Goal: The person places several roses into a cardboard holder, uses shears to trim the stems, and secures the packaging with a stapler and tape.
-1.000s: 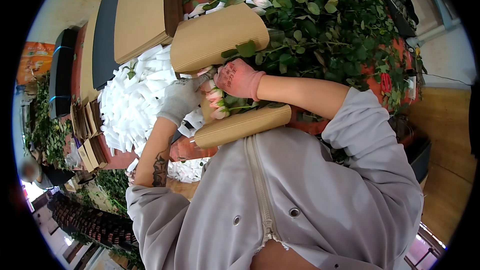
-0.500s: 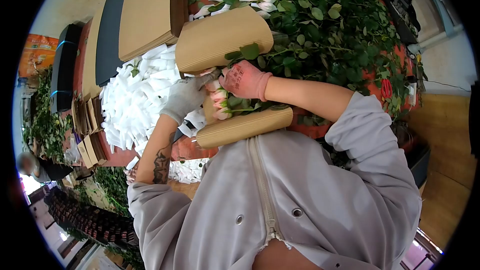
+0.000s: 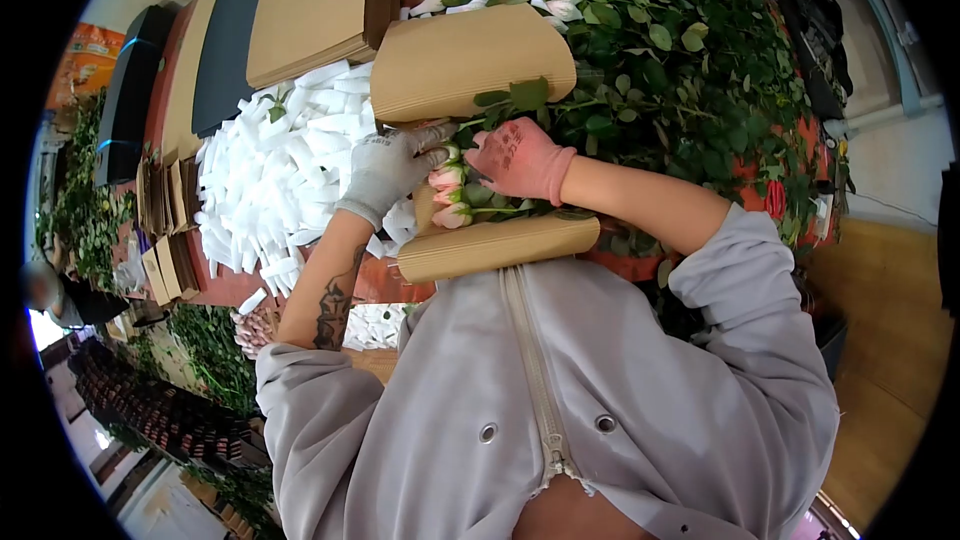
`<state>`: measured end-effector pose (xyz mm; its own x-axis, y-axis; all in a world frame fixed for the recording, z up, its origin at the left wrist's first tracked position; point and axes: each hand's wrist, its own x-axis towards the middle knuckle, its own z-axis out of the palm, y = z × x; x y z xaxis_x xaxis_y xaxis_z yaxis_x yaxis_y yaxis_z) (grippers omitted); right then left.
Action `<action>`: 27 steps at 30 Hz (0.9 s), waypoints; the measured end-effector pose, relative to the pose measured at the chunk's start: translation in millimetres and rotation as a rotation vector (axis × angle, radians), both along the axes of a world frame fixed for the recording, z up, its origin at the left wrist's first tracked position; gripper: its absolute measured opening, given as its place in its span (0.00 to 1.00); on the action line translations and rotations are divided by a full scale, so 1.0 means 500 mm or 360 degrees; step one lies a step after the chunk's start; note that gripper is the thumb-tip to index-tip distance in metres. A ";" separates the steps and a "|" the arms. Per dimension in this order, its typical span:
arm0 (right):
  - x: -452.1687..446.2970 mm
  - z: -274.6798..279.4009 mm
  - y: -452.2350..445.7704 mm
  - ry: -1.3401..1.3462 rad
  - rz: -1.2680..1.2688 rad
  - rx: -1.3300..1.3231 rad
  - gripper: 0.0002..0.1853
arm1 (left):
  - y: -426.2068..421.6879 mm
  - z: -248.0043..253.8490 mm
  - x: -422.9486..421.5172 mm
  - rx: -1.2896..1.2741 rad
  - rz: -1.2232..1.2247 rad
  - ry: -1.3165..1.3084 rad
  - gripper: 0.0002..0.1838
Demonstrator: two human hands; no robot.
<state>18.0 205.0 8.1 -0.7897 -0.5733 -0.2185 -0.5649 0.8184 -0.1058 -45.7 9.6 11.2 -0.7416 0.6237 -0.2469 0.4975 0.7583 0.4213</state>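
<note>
Two partly curled grips, left hand [image 3: 388, 172] and right hand [image 3: 524, 160], hold unclear, between cardboard flaps [image 3: 470, 60], beside roses [image 3: 453, 215], white tubes [image 3: 275, 175], foliage [image 3: 665, 90].

Roses [image 3: 447, 178] partly hidden, background head [image 3: 41, 287] blurred, cardboard stack [image 3: 312, 10] cropped above

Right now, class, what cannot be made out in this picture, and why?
In the head view:
Right hand in pink knitted glove: its grip, hidden by its back; the glove's print, too small to read.
Pale-pink rosebuds beside it: stem ends, hidden among green leaves.
Curved brown corrugated cardboard: hides whatever lies beneath.
Flat brown cardboard stack: far end, cut off by the upper edge.
</note>
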 end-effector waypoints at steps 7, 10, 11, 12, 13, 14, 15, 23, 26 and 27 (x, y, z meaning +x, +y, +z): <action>0.017 0.020 -0.012 0.0044 -0.0007 -0.0087 0.12 | 0.001 0.030 0.025 -0.0133 -0.0100 0.0015 0.27; 0.025 0.040 -0.007 -0.0058 0.0037 -0.0039 0.14 | 0.000 0.023 0.029 -0.0049 -0.0217 0.0213 0.31; 0.024 0.033 -0.013 -0.0090 0.0085 -0.0029 0.14 | -0.007 0.026 0.029 -0.0052 -0.0192 0.0210 0.31; 0.024 0.026 -0.011 -0.0124 0.0132 -0.0001 0.14 | -0.005 0.027 0.028 -0.0075 -0.0202 0.0217 0.30; 0.024 0.014 -0.007 -0.0147 0.0093 0.0016 0.15 | -0.004 0.025 0.031 -0.0100 -0.0212 0.0215 0.30; 0.024 0.010 -0.005 -0.0151 0.0117 0.0024 0.15 | -0.007 0.015 0.031 -0.0095 -0.0188 0.0211 0.30; 0.025 0.011 -0.003 -0.0131 0.0110 -0.0046 0.15 | -0.008 0.004 0.033 -0.0033 -0.0172 0.0251 0.32; 0.037 0.028 -0.025 -0.0392 0.0079 -0.0027 0.15 | -0.007 0.017 0.037 -0.0204 -0.0263 0.0059 0.40; 0.032 0.003 -0.021 -0.0465 0.0044 -0.0146 0.15 | -0.008 0.017 0.040 -0.0165 -0.0265 0.0110 0.41; 0.030 -0.002 -0.023 -0.0493 0.0052 -0.0207 0.14 | -0.010 0.011 0.040 -0.0181 -0.0244 0.0136 0.41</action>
<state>32.7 193.3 7.3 -0.6780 -0.6359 -0.3688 -0.5150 0.7689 -0.3789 -25.7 4.6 16.8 -0.6614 0.7026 -0.2625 0.6409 0.7113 0.2887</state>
